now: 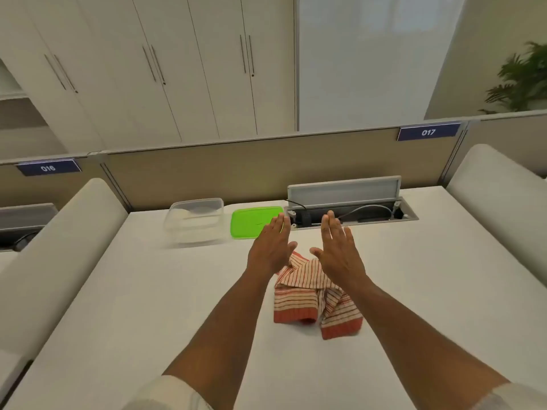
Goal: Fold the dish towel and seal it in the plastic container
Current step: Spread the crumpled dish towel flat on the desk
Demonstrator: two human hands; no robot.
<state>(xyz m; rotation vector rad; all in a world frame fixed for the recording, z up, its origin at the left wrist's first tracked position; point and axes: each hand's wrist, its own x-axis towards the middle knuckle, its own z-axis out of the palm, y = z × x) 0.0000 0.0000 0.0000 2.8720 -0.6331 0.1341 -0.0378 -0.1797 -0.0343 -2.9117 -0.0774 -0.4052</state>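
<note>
The fingers [331,229] of both hands are spread flat and grip nothing; the left hand [270,247] and right hand [337,253] hover just above the crumpled red-and-cream striped dish towel [307,294] on the white bench [148,306]. Beyond the towel, the clear rectangular plastic container [195,221] stands open, its flat green lid [251,221] beside it. Folding looks not yet begun, so the next move calls for spreading the towel flat.

white desk [148,306] | tan partition [207,170] | white cabinets [177,69] | plant [524,78]
</note>
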